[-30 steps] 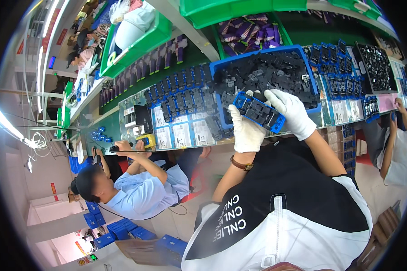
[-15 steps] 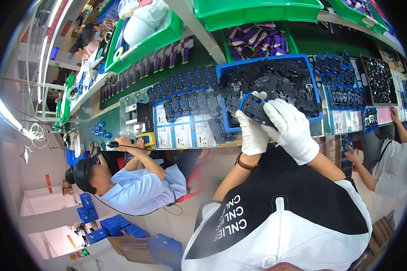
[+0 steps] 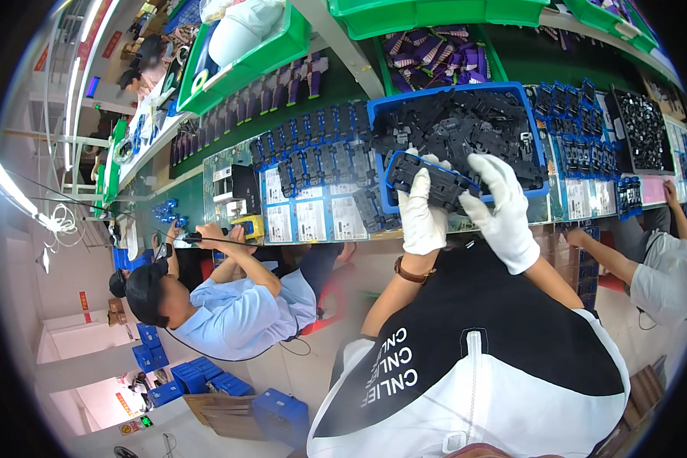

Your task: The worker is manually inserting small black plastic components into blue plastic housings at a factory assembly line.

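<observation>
Both hands wear white gloves. The left hand [image 3: 422,214] and the right hand [image 3: 504,210] are closed around a black plastic part [image 3: 429,182], one at each end, holding it up just over the near edge of a blue tray [image 3: 538,145]. The tray is full of more black parts and sits on the green table [image 3: 206,187]. Small blue holders [image 3: 313,153] stand in rows beside the tray. A person in a light blue shirt [image 3: 237,309] works at the left end of the table.
</observation>
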The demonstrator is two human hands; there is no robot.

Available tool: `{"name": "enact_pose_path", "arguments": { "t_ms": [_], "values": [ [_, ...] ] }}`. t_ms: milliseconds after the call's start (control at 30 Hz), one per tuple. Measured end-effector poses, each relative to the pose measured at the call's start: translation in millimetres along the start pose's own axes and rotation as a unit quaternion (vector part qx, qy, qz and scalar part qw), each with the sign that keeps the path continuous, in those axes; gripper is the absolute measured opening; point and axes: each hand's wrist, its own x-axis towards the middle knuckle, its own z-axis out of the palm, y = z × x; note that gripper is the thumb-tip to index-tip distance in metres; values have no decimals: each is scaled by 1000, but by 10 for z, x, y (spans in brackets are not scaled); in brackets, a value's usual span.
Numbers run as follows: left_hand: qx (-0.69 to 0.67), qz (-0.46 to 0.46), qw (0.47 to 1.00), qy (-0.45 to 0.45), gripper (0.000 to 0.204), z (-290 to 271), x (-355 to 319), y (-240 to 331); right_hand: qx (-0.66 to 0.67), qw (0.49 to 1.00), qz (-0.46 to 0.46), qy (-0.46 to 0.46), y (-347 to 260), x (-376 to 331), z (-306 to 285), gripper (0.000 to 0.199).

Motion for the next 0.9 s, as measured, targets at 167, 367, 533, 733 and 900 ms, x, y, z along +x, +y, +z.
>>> {"name": "enact_pose_path", "arguments": {
  "t_ms": [167,367,533,733,900],
  "values": [
    [20,29,999,-5,37,-106,-77,-70,463,787,381,-142,95,-315,64,53],
    [39,40,998,8,34,-353,-256,-236,404,856,298,-121,114,-669,148,53],
    [4,14,1000,23,29,-360,-513,-308,505,787,343,-83,-39,-877,77,49],
    [49,30,998,25,28,-327,-684,-363,529,757,379,-60,-102,-1012,21,47],
    [57,-2,998,17,26,-370,-755,-320,506,782,355,-79,-113,-1065,-31,47]
  ]
}}
